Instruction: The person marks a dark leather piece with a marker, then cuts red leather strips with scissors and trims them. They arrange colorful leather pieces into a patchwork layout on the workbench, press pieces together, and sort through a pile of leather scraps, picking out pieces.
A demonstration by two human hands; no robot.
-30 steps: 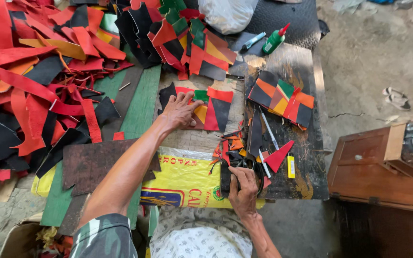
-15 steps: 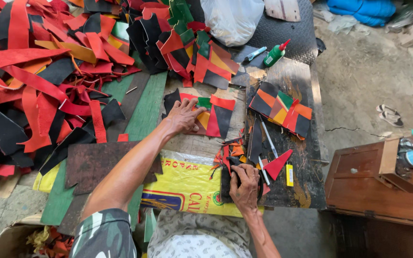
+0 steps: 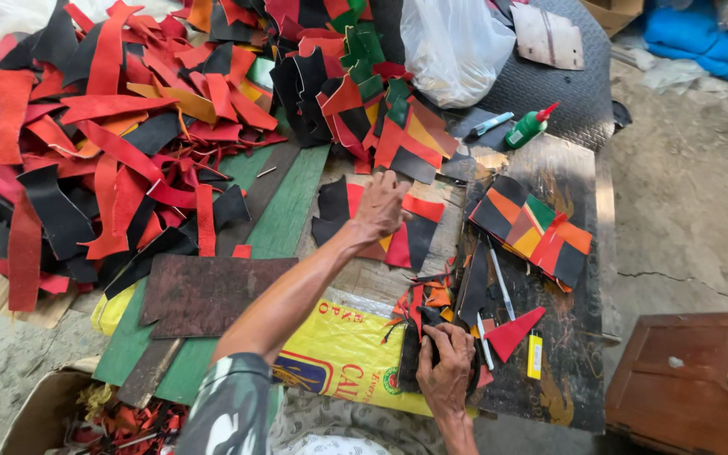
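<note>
Fingers [image 3: 398, 190] of our left hand [image 3: 378, 211] press, together, on a patchwork panel [image 3: 414, 232] of black, red and orange leather at mid-table; our right hand [image 3: 446, 371] clamps a black leather piece [image 3: 410, 358] nearer us. Right of it: red triangle [image 3: 514, 331], yellow cutter [image 3: 534, 355].

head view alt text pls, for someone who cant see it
Seen from above, a person's left hand presses on a patchwork of black, red and yellow pieces on a cluttered workboard, while the right hand grips a dark piece. A big heap of red and black scraps lies alongside.
</note>
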